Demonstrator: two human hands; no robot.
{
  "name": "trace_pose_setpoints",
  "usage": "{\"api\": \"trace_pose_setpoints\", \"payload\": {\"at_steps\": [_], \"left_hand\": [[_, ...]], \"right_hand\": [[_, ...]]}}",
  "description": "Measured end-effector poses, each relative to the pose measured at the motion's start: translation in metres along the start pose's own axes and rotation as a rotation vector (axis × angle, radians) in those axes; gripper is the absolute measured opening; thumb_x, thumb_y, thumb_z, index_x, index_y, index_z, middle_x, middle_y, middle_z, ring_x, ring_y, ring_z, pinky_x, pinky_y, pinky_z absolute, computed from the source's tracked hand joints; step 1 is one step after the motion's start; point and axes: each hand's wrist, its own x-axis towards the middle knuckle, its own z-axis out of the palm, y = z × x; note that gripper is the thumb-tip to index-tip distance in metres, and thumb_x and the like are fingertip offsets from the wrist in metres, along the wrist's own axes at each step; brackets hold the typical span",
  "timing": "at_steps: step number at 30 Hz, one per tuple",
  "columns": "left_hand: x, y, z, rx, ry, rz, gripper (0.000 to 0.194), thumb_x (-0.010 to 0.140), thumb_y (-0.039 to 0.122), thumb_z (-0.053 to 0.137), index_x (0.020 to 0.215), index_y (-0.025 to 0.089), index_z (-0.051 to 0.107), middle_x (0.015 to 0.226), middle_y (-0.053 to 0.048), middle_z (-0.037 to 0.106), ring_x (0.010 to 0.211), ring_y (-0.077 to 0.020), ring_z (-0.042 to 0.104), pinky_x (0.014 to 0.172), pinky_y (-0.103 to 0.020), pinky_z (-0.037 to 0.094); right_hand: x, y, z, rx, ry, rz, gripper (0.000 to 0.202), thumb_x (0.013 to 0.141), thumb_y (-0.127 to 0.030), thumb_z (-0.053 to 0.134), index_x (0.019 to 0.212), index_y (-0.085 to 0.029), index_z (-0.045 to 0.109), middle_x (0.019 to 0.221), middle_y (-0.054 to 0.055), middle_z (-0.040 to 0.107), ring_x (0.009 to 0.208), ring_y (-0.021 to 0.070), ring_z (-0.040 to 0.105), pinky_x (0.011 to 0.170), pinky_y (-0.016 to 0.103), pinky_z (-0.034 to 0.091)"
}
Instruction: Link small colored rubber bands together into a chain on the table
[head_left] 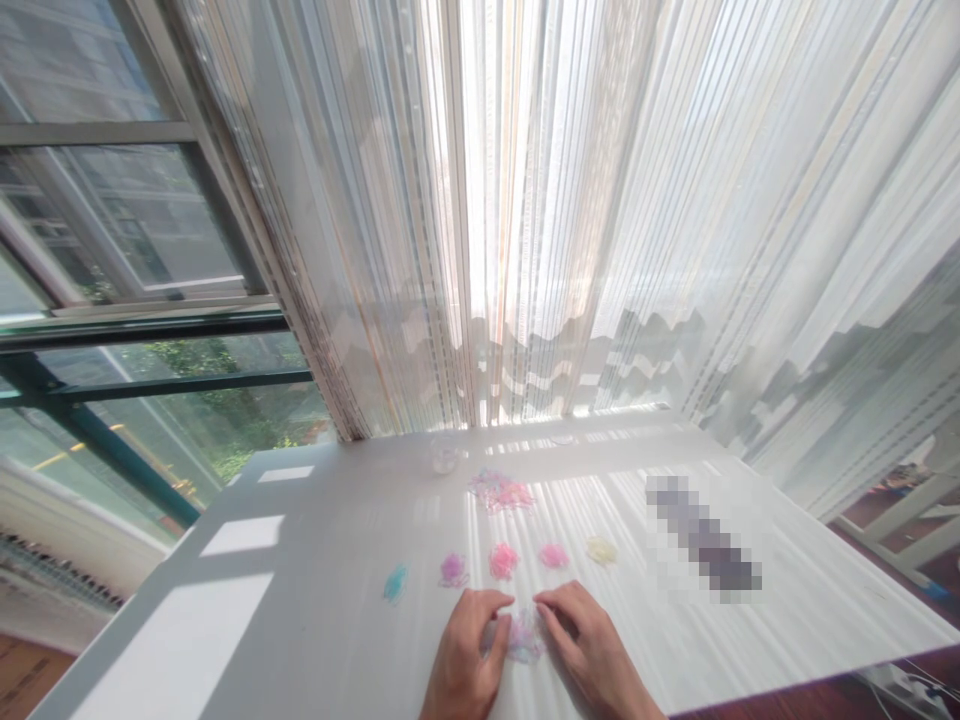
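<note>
My left hand (471, 650) rests on the white table at the near edge, its thumb and index finger apart, beside a small pale purple and blue pile (524, 638). On the pile's right side is my right hand (581, 635), fingers curved and thumb apart from the index finger. Neither hand visibly holds anything. Beyond them lie small piles in a row: teal (395, 582), purple (453, 570), red-pink (503, 561), pink (553, 555) and yellow (601, 550). A larger mixed pink and lilac pile (501, 491) sits farther back. The pieces are too small to make out.
A clear round container (445, 457) stands near the back of the white table (322, 560). A pixelated dark object (705, 540) lies at the right. Sheer curtains (510, 250) hang behind the table, with a window (150, 220) at the left.
</note>
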Motion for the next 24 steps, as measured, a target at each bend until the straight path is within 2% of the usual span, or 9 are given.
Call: {"api": "trace_pose_setpoints", "payload": {"at_steps": [5,9,15,19,24], "left_hand": [[-0.001,-0.006,0.001,0.044,0.177,-0.121,0.029,0.099,0.015,0.042,0.108,0.022,0.068,0.101,-0.008,0.074,0.092,-0.0221,0.073,0.079,-0.033,0.06],[-0.001,-0.005,0.002,0.101,0.104,-0.064,0.032,0.093,0.009,0.043,0.108,0.022,0.068,0.094,-0.007,0.074,0.083,-0.0222,0.072,0.077,-0.035,0.06],[-0.001,-0.002,0.001,-0.01,0.029,-0.049,0.027,0.097,0.013,0.044,0.11,0.021,0.066,0.099,-0.007,0.074,0.085,-0.0189,0.073,0.076,-0.03,0.06],[-0.002,-0.002,0.0,-0.023,0.015,-0.01,0.019,0.097,0.021,0.056,0.113,0.022,0.066,0.1,-0.007,0.074,0.084,-0.0181,0.072,0.074,-0.028,0.059],[-0.002,-0.006,0.004,-0.022,0.05,0.089,0.025,0.092,0.022,0.067,0.116,0.023,0.067,0.094,-0.004,0.075,0.077,-0.017,0.072,0.073,-0.027,0.061]], "right_hand": [[-0.001,-0.001,-0.001,0.023,0.008,0.033,0.025,0.102,-0.035,0.052,0.098,-0.023,0.074,0.09,0.007,0.073,0.085,0.0225,0.07,0.078,0.032,0.055],[0.0,-0.001,0.0,0.032,0.025,0.06,0.028,0.102,-0.04,0.053,0.098,-0.022,0.075,0.091,0.009,0.074,0.085,0.0235,0.071,0.078,0.033,0.056],[0.003,-0.001,0.001,0.041,0.044,0.091,0.032,0.099,-0.045,0.055,0.094,-0.022,0.077,0.084,0.007,0.074,0.074,0.0216,0.069,0.071,0.031,0.056],[0.005,-0.005,0.0,0.04,0.038,0.084,0.033,0.098,-0.049,0.058,0.091,-0.023,0.077,0.078,0.006,0.074,0.067,0.0199,0.067,0.065,0.029,0.054],[0.011,-0.014,0.003,0.055,-0.04,0.011,0.036,0.099,-0.052,0.055,0.09,-0.024,0.077,0.08,0.005,0.074,0.073,0.0206,0.069,0.07,0.03,0.054]]}}
